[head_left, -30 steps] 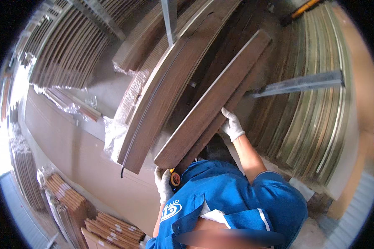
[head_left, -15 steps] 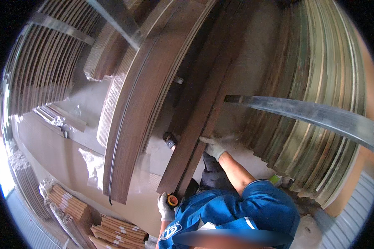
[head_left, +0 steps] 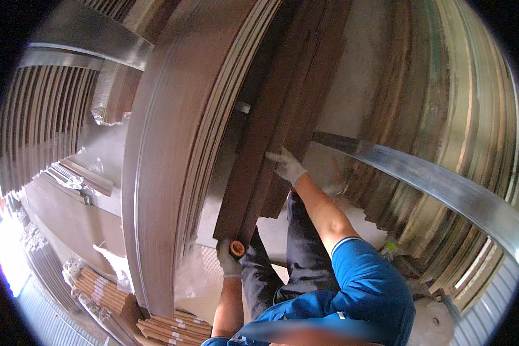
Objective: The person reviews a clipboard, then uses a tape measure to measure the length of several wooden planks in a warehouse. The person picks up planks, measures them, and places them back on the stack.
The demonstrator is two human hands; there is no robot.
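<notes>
A long dark brown board (head_left: 254, 144) with a groove along it runs from my lap away to the far end. My left hand (head_left: 229, 262), in a pale glove, is closed at the board's near end around a round black and orange tape measure (head_left: 236, 248). No drawn-out blade can be made out. Farther along, my gloved right hand (head_left: 286, 165) holds the right edge of the board's upper layer, with thumb and forefinger over the top and the other fingers partly hidden. Another dark brown board (head_left: 297, 153) lies under its right side.
At the left stands a tall stack of brown panels (head_left: 167, 144). Greenish panels (head_left: 438, 115) lean at the right, with a metal bar (head_left: 421, 170) reaching across before them. Cardboard-wrapped bundles (head_left: 104, 288) and plastic wrap (head_left: 193, 277) lie at the lower left.
My right hand has moved farther along the board. The board's near end and my left hand with the tape measure appear farther from my body. The view has shifted too.
</notes>
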